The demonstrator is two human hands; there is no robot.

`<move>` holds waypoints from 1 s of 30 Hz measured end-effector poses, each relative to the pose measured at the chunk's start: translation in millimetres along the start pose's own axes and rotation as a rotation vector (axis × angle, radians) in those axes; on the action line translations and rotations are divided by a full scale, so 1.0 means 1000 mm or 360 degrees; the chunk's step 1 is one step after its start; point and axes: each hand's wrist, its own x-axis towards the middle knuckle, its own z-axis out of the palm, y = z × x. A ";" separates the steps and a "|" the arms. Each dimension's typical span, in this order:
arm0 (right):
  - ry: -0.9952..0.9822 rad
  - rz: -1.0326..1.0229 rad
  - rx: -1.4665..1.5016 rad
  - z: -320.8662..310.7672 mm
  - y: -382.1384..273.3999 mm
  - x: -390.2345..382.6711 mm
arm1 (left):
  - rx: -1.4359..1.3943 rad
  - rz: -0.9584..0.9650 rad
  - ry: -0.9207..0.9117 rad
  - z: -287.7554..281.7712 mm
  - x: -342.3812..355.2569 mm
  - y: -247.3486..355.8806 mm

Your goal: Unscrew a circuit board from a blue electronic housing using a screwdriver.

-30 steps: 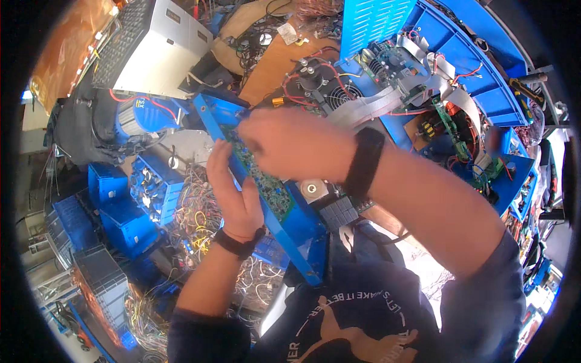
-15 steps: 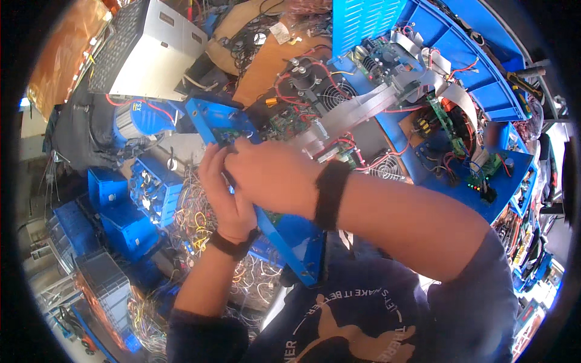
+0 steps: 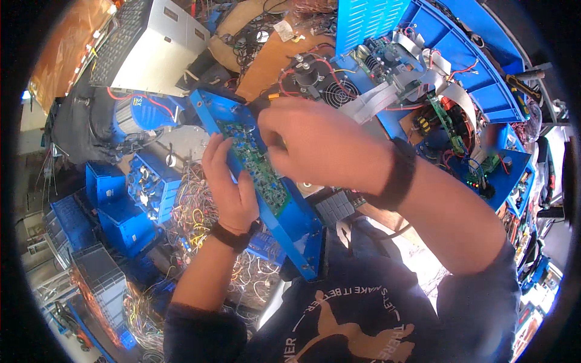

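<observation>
A long blue metal panel (image 3: 273, 225) with raised edges lies slantwise before me. Mounted inside it is a green circuit board (image 3: 261, 172) with many small parts. Against the panel's left edge rests my left hand (image 3: 229, 190), fingers stretched out and thumb apart, its fingertips by the board. My right hand (image 3: 324, 144) is closed above the board's right side. A bit of yellow shows between its fingers, but what it grips is mostly hidden. Both wrists wear dark bands.
Open equipment with a fan (image 3: 340, 94), grey ribbon cables (image 3: 372, 103) and circuit boards stands beyond and to the right. Tangled wires (image 3: 196, 202) lie to the left, near blue bins (image 3: 126, 227). A white metal case (image 3: 158, 54) stands at the far left.
My right hand has moved right and away from my left hand, uncovering the green circuit board. The left hand stays at the panel's edge, its fingers now more spread.
</observation>
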 end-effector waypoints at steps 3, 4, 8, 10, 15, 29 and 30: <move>0.0057 0.0055 -0.0023 -0.006 -0.016 -0.012 | -0.0012 -0.0016 0.0017 0.000 -0.001 -0.001; 0.0055 0.0045 -0.0025 -0.005 -0.019 -0.017 | -0.0012 -0.0008 0.0024 0.000 -0.001 0.000; 0.0111 0.0131 0.0130 0.005 -0.021 -0.036 | 0.0038 -0.0020 -0.0006 0.001 0.000 0.000; 0.0143 0.0141 0.0170 0.013 -0.022 -0.043 | 0.0025 -0.0021 0.0006 0.002 -0.001 0.000; 0.0052 0.0170 0.0005 0.027 -0.038 -0.058 | 0.0043 -0.0018 0.0026 0.001 -0.002 -0.001; -0.0073 0.0017 -0.0185 0.034 -0.022 -0.068 | 0.0028 0.0021 0.0044 0.001 -0.003 0.001; -0.0050 0.0062 -0.0072 0.022 -0.007 -0.063 | 0.0016 0.0019 0.0043 0.003 -0.001 0.001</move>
